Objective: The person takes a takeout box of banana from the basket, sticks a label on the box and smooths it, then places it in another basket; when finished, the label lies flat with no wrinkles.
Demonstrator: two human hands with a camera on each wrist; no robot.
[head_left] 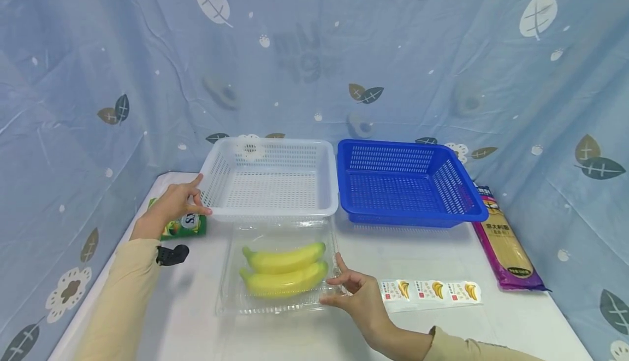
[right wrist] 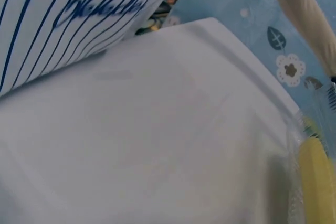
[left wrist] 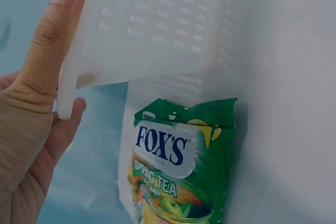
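A white plastic basket [head_left: 275, 212] stands at the back centre-left. My left hand [head_left: 174, 203] grips its left rim, and in the left wrist view the thumb [left wrist: 50, 40] lies along one side of the rim with fingers behind it. In front of the basket sits a clear plastic box [head_left: 231, 290] with two yellow bananas [head_left: 285, 282] side by side inside. My right hand [head_left: 361, 303] holds the box's right edge between thumb and fingers. The right wrist view does not show that hand, only one end of the box with a banana [right wrist: 316, 182] at its right side.
A blue basket [head_left: 413, 220] stands right of the white one. Beside it lies a purple pasta pack [head_left: 506, 241]. A strip of banana stickers [head_left: 432, 294] lies right of my right hand. A green FOX'S candy bag [left wrist: 178, 161] is under my left hand. Patterned cloth [head_left: 304, 66] surrounds the table.
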